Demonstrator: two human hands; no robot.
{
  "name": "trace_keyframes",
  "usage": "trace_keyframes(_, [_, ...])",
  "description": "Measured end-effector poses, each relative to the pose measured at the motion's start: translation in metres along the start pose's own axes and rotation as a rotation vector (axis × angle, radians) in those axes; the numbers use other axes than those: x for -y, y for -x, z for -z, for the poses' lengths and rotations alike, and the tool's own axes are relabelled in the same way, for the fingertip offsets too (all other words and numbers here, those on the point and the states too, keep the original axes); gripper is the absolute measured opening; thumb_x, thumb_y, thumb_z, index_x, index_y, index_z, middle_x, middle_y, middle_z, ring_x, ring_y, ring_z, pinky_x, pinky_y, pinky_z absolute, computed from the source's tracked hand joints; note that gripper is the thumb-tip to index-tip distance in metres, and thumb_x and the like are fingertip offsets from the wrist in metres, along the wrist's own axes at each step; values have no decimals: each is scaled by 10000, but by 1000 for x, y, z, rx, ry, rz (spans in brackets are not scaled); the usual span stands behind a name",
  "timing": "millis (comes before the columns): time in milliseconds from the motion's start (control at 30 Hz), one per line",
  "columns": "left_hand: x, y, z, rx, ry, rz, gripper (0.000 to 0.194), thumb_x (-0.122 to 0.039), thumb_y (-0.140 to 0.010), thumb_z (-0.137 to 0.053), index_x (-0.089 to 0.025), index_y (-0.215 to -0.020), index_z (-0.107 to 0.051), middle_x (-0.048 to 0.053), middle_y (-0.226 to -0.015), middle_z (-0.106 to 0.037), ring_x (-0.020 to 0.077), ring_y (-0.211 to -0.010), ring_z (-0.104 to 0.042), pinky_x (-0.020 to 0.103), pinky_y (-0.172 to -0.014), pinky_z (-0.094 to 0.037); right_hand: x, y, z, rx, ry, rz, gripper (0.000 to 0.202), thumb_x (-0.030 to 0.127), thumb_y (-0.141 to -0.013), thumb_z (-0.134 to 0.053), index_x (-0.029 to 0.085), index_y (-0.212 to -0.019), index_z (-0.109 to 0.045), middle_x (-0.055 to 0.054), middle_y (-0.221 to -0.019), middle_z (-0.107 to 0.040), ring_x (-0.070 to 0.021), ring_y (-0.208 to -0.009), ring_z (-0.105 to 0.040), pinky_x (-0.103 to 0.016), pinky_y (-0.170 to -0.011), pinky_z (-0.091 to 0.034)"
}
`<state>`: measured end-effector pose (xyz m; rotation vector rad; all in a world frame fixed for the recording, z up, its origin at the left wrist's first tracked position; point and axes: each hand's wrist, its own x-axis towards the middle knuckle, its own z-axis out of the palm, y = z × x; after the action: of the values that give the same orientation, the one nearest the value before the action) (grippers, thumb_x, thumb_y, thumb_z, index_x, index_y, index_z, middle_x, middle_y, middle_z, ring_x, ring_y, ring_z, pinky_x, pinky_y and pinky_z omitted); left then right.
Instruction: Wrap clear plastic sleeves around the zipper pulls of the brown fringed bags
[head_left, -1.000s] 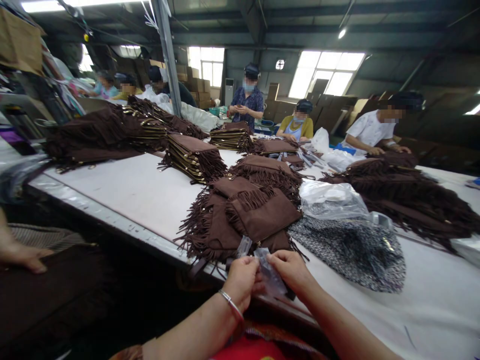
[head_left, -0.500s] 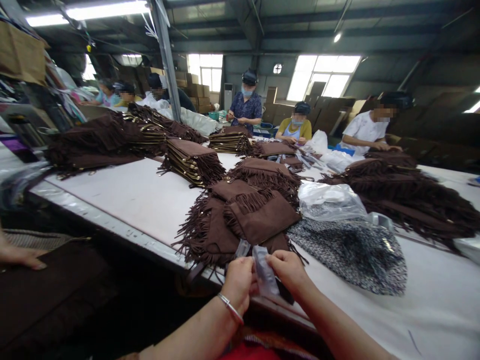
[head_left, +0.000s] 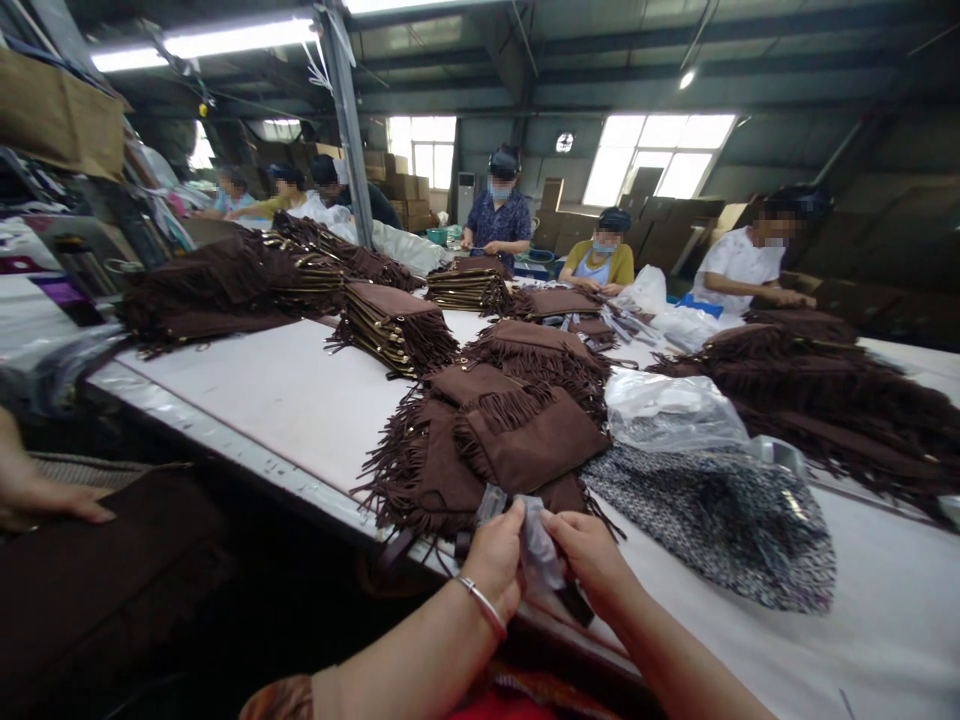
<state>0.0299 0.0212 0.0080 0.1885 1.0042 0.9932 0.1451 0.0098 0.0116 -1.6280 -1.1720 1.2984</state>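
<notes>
Between my two hands is a small clear plastic sleeve (head_left: 541,548), crumpled and held over the table edge. My left hand (head_left: 491,560), with a silver bangle at the wrist, pinches its left side. On its right side, my right hand (head_left: 589,552) is closed with thumb and fingers together. A dark strap end (head_left: 576,604) shows below the right hand; whether it runs inside the sleeve is hidden. Just beyond my hands lies a pile of brown fringed pouches (head_left: 525,440). Another plastic-covered strap end (head_left: 491,503) sticks out beside my left hand.
Stacked brown pouches with gold zips (head_left: 394,325) stand farther back on the white table (head_left: 247,385). A black-and-white knitted fabric piece (head_left: 720,520) and a clear plastic bag (head_left: 671,405) lie right. At left, another person's hand (head_left: 56,495) rests on brown fabric. Several co-workers sit or stand beyond.
The plastic sleeve was flatter and more upright; now it is crumpled between my fingers. My left fingers have risen to its upper edge. The view has shifted slightly.
</notes>
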Motion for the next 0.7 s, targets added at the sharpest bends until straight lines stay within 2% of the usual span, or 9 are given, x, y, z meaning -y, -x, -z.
trace_keyframes(67, [-1, -4, -4, -34, 29, 35, 203, -300, -860, -560, -139, -746, -607, 30, -604, -634, 136, -501, -582, 260, -517, -470, -3, 2, 7, 12, 121, 105, 465, 569, -814, -493, 195, -538, -474, 37, -454, -435, -108, -434, -408, -231, -427, -310])
trace_keyframes(167, [-2, -5, -8, -50, 20, 104, 211, -284, -855, -542, -137, -723, -612, 40, -587, -625, 147, -484, -573, 267, -486, -449, -6, 3, 19, -86, 315, 326, 388, 462, -890, -461, 180, -673, -617, -13, -595, -585, -157, -600, -562, -245, -565, -437])
trace_keyframes(267, [0, -6, -10, -48, 33, -30, 114, -213, -781, -600, -127, -709, -625, 35, -589, -624, 136, -515, -576, 252, -524, -450, -3, 0, 29, -82, 496, 633, 253, 283, -919, -451, 195, -993, -676, -67, -912, -665, -191, -873, -616, -285, -796, -485])
trace_keyframes(333, [3, -7, -8, -41, -5, -142, 65, -180, -714, -642, -121, -690, -629, 27, -592, -618, 125, -531, -563, 238, -536, -434, 1, -4, 33, -25, 634, 835, 316, 176, -911, -434, 216, -1150, -637, -92, -1062, -629, -199, -987, -589, -312, -868, -478])
trace_keyframes(400, [7, -7, -4, -41, -85, -211, 87, -200, -683, -661, -122, -673, -623, 15, -591, -602, 117, -537, -536, 231, -527, -403, 6, -9, 33, 32, 763, 972, 403, 105, -889, -434, 243, -1231, -597, -101, -1136, -592, -204, -1033, -563, -329, -881, -477])
trace_keyframes(500, [9, -5, 7, -57, -244, -284, 166, -286, -699, -660, -125, -677, -622, 9, -607, -584, 118, -560, -504, 239, -536, -373, 13, -13, 29, 93, 904, 1049, 361, 88, -872, -479, 250, -1153, -638, -84, -1064, -609, -202, -965, -559, -328, -842, -476])
trace_keyframes(600, [9, -1, 19, -76, -489, -417, 246, -364, -752, -625, -126, -690, -636, 20, -638, -588, 133, -602, -491, 257, -570, -365, 17, -15, 23, 119, 936, 1046, 225, 101, -869, -514, 216, -963, -684, -60, -907, -626, -185, -860, -552, -299, -778, -464])
trace_keyframes(700, [11, 3, 31, -58, -702, -561, 292, -407, -828, -553, -147, -725, -637, 28, -693, -604, 153, -666, -499, 272, -624, -373, 21, -15, 19, 187, 924, 1023, 208, 80, -855, -522, 204, -893, -684, -47, -859, -625, -170, -837, -549, -272, -761, -446])
